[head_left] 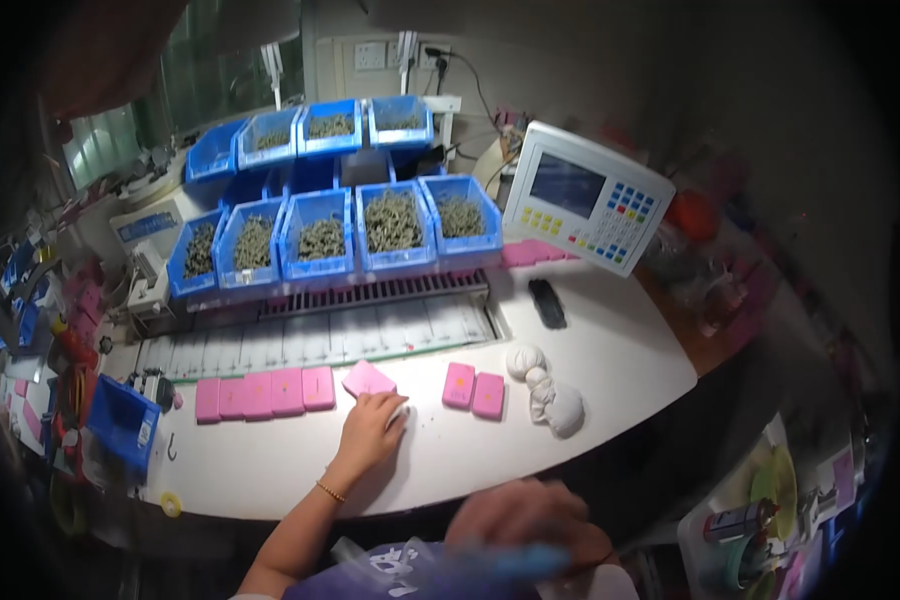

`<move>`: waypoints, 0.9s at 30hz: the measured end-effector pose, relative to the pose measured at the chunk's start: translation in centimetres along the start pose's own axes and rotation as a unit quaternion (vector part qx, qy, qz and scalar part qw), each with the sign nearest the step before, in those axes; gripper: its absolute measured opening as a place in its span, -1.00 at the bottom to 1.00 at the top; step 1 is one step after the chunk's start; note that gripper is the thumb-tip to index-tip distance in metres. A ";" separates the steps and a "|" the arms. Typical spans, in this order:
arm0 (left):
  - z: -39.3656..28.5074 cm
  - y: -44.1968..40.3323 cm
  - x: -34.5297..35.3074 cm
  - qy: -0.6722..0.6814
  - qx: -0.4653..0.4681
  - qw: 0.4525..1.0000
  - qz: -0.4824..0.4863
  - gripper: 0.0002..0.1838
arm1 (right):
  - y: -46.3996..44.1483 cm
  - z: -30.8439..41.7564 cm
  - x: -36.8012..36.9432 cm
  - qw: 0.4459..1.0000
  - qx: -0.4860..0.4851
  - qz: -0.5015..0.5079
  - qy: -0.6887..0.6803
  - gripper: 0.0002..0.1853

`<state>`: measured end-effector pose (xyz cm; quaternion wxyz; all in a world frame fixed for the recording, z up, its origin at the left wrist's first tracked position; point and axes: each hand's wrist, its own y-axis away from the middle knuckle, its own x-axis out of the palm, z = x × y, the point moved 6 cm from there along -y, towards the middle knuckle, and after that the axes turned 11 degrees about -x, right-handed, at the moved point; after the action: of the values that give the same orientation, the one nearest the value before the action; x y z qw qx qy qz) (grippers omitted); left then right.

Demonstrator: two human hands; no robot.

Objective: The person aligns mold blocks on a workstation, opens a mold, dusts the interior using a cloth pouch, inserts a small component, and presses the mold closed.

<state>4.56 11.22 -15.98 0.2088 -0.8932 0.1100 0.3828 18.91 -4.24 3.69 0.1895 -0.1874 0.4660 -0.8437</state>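
From our left hand (371,428), we can slide over bench (240,465) at eight o'clock to the ring (171,503), or through a gap at two between the near block (370,377) and pair (459,385); the row (258,395) stops us at ten, the bins (398,260) at twelve

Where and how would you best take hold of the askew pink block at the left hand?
Probably by two opposite edges, from above and the near side, where the left hand is. The pink block sits askew beside the row of pink blocks, close on its left, while bare tabletop to its right leaves finger room.
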 end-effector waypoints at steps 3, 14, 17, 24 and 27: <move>0.3 0.3 -0.6 -0.048 -0.049 0.996 -0.048 -0.76 | -1.6 2.4 3.1 0.996 -0.062 0.046 -0.055 -0.74; -3.5 4.3 -6.8 0.426 -0.180 0.862 0.208 -0.65 | -1.5 2.4 4.0 0.988 -0.139 0.057 -0.017 -0.73; -6.5 6.5 -10.0 0.545 -0.093 0.788 0.270 -0.53 | -0.7 1.1 3.1 0.995 -0.099 -0.017 0.024 -0.70; -12.3 9.1 -15.4 0.521 0.011 0.828 0.208 -0.46 | 1.4 0.0 2.5 0.977 0.079 -0.015 0.198 -0.71; -12.7 8.8 -16.8 0.387 0.088 0.905 0.152 -0.57 | 1.3 0.8 2.5 0.985 0.133 -0.006 0.111 -0.74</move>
<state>-1.93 -1.84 1.57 0.1671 -0.9216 0.3497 0.0228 17.35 -6.67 3.30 0.1548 -0.0688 0.3664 -0.9149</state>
